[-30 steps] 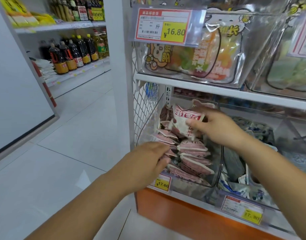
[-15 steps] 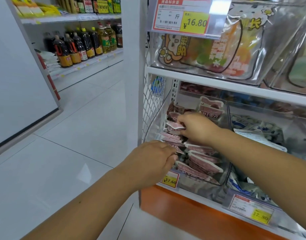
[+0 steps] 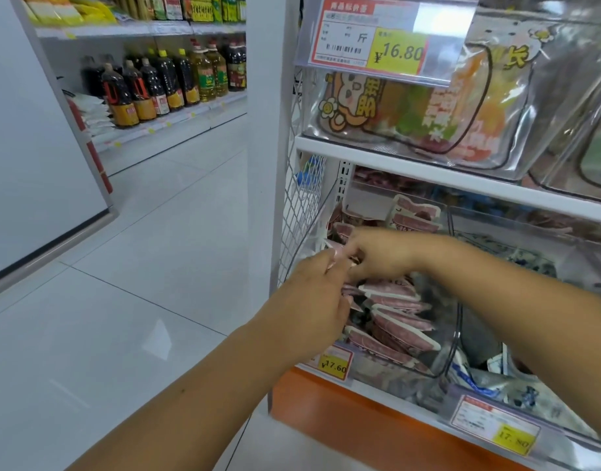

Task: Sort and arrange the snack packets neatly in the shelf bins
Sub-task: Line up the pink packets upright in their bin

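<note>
Nearest, reaching in from 7 o'clock: left hand (image 3: 309, 300), fingers curled, seemingly pinching the lower edge of a small pink packet (image 3: 336, 250). Meeting it from 4 o'clock: right hand (image 3: 384, 253), fingertips pressed together on the same packet's upper edge. Gripped from both sides, probably to square it flat before slotting it in at about 10 o'clock of the clear bin (image 3: 457, 338), hard by the wire side panel (image 3: 301, 212); blurred, so exact grip not certain. Just past the hands, toward 4 o'clock of them: stacked packets (image 3: 399, 311), overlapping like shingles with faces tilted outward, likely to show labels to a shopper and follow the bin's slope; at least five in that column, more hidden under the left hand. Behind, at 12 o'clock in the bin: two upright packets (image 3: 416, 215), leaning at the back. Along the shelf fronts, three price labels: 17.60 tag (image 3: 336, 363) at 7 o'clock of the bin, 17.80 tag (image 3: 496, 426) at 4 o'clock below the blue-and-white packets (image 3: 479, 379), 16.80 tag (image 3: 384, 42) at 12 o'clock overhead. Farthest, at 10 o'clock across the aisle: bottles (image 3: 156, 86) in a row, too crowded for a sure count.
</note>
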The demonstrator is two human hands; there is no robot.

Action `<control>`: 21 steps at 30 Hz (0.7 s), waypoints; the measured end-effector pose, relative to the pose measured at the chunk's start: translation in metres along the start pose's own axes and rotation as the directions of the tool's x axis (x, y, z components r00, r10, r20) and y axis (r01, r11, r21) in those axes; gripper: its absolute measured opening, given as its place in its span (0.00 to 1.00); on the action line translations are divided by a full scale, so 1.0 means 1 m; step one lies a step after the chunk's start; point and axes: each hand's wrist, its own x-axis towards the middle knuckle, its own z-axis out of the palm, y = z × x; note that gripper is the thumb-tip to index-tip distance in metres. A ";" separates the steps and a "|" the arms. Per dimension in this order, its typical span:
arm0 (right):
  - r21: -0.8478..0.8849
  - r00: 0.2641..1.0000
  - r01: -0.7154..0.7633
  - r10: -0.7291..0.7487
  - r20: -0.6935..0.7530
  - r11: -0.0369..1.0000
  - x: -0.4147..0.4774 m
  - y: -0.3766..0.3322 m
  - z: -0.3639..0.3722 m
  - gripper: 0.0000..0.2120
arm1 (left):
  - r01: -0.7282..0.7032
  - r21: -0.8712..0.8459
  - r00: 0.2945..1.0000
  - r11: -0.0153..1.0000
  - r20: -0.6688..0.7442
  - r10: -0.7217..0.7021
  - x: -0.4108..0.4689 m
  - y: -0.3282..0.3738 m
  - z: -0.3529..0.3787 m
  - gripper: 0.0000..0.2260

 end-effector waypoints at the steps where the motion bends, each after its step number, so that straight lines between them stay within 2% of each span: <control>1: 0.073 0.999 -0.027 0.025 0.030 0.997 -0.007 0.003 -0.007 0.04 | 0.022 0.011 1.000 1.000 0.023 -0.022 0.005 0.001 0.002 0.25; 3: 0.185 0.989 -0.084 0.104 -0.101 0.979 -0.017 0.014 -0.019 0.07 | 0.054 0.043 0.996 0.998 0.065 -0.056 0.019 0.002 0.005 0.27; 5: 0.168 0.928 -0.106 0.158 -0.339 0.980 -0.011 0.026 -0.024 0.09 | 0.075 0.079 0.988 0.994 0.126 -0.084 0.034 0.002 0.009 0.27; 6: 0.156 0.903 -0.094 0.150 -0.404 0.983 -0.004 0.028 -0.024 0.10 | 0.076 0.106 0.984 0.991 0.153 -0.092 0.040 0.002 0.011 0.27; 11: 0.058 0.897 -0.032 0.054 -0.439 0.998 0.048 0.028 -0.015 0.16 | 0.028 0.207 0.984 0.978 0.165 -0.063 0.049 -0.004 0.020 0.27; 16: -0.063 0.864 0.003 -0.035 -0.503 0.998 0.066 0.033 -0.016 0.04 | 0.005 0.223 0.987 0.975 0.154 -0.040 0.045 -0.005 0.020 0.26; 19: -0.014 0.837 0.009 -0.016 -0.547 1.000 0.050 0.032 -0.021 0.01 | 0.007 0.215 0.989 0.977 0.145 -0.039 0.045 -0.005 0.020 0.25; 21: 0.003 0.791 0.018 -0.012 -0.611 1.000 0.032 0.028 -0.024 0.01 | 0.015 0.204 0.986 0.979 0.162 -0.048 0.045 -0.004 0.019 0.25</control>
